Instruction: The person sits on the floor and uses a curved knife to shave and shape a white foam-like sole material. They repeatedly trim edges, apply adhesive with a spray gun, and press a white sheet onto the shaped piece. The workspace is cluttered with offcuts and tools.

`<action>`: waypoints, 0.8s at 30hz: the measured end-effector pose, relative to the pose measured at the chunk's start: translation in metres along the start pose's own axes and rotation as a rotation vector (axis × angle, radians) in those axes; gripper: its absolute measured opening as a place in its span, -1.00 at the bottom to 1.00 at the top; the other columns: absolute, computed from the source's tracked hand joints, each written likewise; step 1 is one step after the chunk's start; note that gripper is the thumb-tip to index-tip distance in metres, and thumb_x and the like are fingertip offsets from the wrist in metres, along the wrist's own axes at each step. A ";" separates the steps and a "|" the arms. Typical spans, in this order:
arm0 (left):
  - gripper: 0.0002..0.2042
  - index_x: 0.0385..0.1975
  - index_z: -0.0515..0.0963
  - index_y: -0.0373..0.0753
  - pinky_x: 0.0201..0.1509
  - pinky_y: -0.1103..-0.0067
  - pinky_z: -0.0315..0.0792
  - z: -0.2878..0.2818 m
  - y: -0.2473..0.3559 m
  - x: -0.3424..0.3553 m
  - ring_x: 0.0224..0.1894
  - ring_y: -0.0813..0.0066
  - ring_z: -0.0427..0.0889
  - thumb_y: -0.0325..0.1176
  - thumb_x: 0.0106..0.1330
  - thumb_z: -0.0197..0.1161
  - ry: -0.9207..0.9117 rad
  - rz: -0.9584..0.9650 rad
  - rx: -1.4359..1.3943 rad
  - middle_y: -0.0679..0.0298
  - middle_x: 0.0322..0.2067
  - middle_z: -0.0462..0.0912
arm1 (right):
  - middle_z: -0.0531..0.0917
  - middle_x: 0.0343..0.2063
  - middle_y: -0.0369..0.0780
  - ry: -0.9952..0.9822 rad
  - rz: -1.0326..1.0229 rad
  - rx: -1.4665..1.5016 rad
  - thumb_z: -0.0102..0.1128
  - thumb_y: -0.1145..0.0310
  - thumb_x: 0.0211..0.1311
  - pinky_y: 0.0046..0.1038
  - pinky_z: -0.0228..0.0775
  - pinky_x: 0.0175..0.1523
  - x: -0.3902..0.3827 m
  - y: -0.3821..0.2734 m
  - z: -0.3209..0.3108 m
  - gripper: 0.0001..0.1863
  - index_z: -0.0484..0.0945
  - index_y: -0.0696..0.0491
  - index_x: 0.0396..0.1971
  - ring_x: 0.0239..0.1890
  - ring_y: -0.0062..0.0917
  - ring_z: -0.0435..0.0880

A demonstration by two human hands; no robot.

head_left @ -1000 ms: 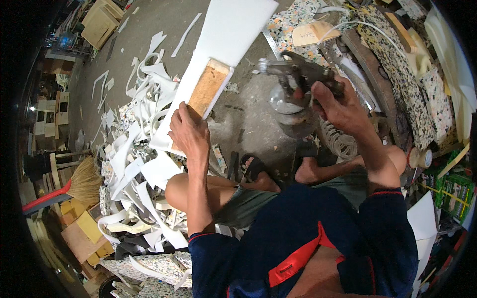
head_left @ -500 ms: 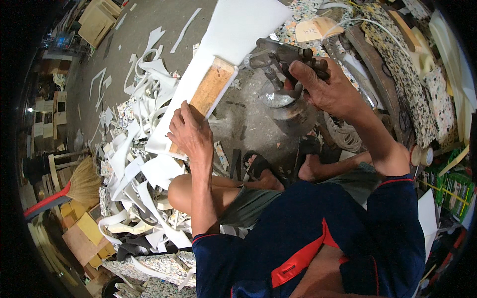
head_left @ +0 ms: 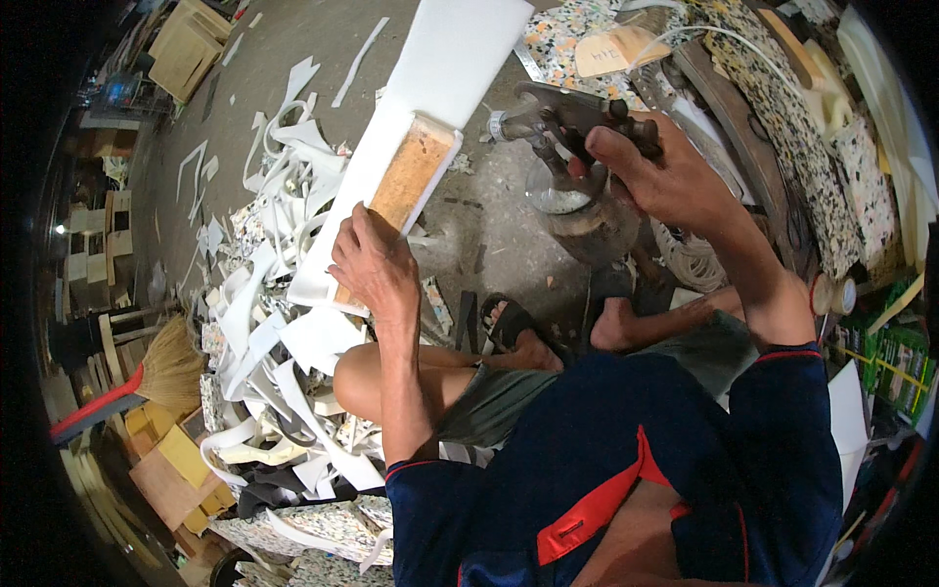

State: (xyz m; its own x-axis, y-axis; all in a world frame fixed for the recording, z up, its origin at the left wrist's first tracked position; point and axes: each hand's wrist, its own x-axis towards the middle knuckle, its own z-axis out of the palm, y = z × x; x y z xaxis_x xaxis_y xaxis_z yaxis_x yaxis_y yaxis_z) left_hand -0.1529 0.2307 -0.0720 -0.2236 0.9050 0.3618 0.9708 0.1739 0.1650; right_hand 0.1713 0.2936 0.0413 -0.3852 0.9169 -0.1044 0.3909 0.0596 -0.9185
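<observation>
My left hand (head_left: 377, 262) grips the near part of a long wooden board (head_left: 414, 171), fingers bent over its edge. A white foam sheet (head_left: 455, 64) lies under the board, wraps up along its edge and widens away from me. In my right hand (head_left: 675, 181) is a dark spray gun (head_left: 559, 112), with a dull metal cup (head_left: 590, 220) hanging below it. Its nozzle points left toward the foam and board, a short distance from them. The fingers behind the handle are partly hidden.
White foam offcuts (head_left: 308, 147) are heaped on the floor at left, near a straw broom (head_left: 171, 367). Speckled foam slabs (head_left: 782, 117) and a thin pale hose (head_left: 675, 29) are at right. My sandalled foot (head_left: 509, 323) is below the spray gun.
The spray gun and my right hand have shifted slightly right, away from the board. The far end of the foam sheet has swung left. My left hand keeps its hold.
</observation>
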 end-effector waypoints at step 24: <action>-0.29 0.24 0.41 -0.35 0.07 0.17 0.42 0.025 -0.028 0.002 -0.03 -0.16 0.53 -0.59 -0.05 0.42 0.191 0.116 -0.223 -0.07 -0.04 0.59 | 0.55 -0.55 -0.34 0.337 0.117 0.024 0.13 -0.22 0.38 -0.52 0.25 -0.42 -0.057 0.057 -0.030 -0.45 0.65 0.04 -0.34 -0.55 -0.67 0.42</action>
State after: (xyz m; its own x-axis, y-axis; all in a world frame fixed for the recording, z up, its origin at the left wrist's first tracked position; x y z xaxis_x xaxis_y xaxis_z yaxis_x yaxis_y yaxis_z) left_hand -0.1781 0.2375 -0.0983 -0.1455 0.8209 0.5522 0.9527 -0.0342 0.3019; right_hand 0.2410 0.2567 0.0063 -0.0396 0.9959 -0.0816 0.3948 -0.0594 -0.9169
